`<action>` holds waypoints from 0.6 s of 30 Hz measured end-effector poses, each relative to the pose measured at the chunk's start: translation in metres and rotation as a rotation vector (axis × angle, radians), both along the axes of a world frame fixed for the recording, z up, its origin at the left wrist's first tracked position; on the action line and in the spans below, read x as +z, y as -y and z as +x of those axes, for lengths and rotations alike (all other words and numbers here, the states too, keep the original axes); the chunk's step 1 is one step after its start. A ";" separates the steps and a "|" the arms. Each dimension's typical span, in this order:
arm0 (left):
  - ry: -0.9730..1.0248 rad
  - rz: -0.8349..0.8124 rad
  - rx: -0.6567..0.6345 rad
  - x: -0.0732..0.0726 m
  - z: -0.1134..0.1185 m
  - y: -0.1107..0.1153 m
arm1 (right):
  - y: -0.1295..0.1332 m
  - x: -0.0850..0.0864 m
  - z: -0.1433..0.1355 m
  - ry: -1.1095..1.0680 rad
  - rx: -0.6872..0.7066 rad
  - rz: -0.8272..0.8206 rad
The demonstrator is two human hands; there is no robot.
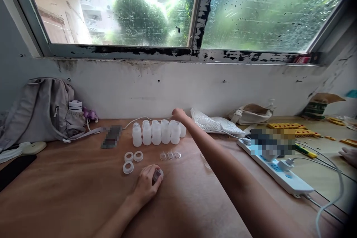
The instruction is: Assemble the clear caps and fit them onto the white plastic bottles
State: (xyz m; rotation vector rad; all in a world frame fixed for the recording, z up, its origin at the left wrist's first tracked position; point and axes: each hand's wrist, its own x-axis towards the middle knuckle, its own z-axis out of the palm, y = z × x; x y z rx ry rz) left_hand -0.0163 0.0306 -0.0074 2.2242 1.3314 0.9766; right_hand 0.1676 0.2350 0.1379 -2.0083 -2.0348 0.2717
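My left hand (145, 181) rests on the brown tabletop with its fingers curled round a small, rounded, translucent piece (157, 175). At the far side of the table, my right hand (178, 114) reaches over the right end of a double row of white translucent bottles (156, 134). Its fingers are curled down, and whatever they grip is hidden. Three white rings (128, 167) lie left of my left hand. Three small clear ring-shaped parts, including a nipple-like one (170, 154), sit in a line between that hand and the bottles.
A phone-like dark slab (111, 136) lies left of the bottles, near a grey backpack (41, 111). A white plastic packet (216, 123) is by the wall. To the right are a power strip (279, 171) with cables and yellow pieces (306, 133). My right forearm crosses the table's right side.
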 end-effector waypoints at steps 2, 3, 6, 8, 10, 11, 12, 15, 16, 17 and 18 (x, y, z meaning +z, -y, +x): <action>0.001 0.008 0.002 -0.001 0.000 0.000 | -0.004 -0.002 -0.004 0.047 -0.008 -0.081; 0.003 0.009 0.005 0.000 0.000 0.000 | -0.006 -0.004 -0.006 0.067 -0.014 -0.113; 0.008 0.005 0.009 0.001 0.001 -0.001 | -0.008 -0.011 -0.011 0.115 -0.032 -0.165; 0.016 -0.002 0.011 0.003 0.001 0.000 | -0.007 -0.014 -0.013 0.131 -0.035 -0.161; 0.031 -0.013 0.015 0.005 0.001 0.001 | -0.006 -0.013 -0.013 0.136 -0.030 -0.132; 0.041 -0.019 0.018 0.006 0.001 0.001 | -0.004 -0.012 -0.013 0.134 -0.026 -0.108; 0.051 -0.024 0.019 0.007 0.001 0.001 | -0.003 -0.009 -0.012 0.130 -0.023 -0.078; 0.085 -0.029 0.022 0.008 0.001 0.003 | 0.006 0.005 -0.007 0.104 -0.031 0.048; 0.101 -0.029 0.024 0.008 0.000 0.003 | 0.011 0.010 -0.005 0.097 -0.041 0.094; 0.123 -0.030 0.026 0.009 0.001 0.003 | 0.018 0.016 -0.003 0.086 -0.053 0.153; 0.150 -0.037 0.028 0.009 0.001 0.003 | 0.026 0.022 -0.001 0.070 -0.063 0.222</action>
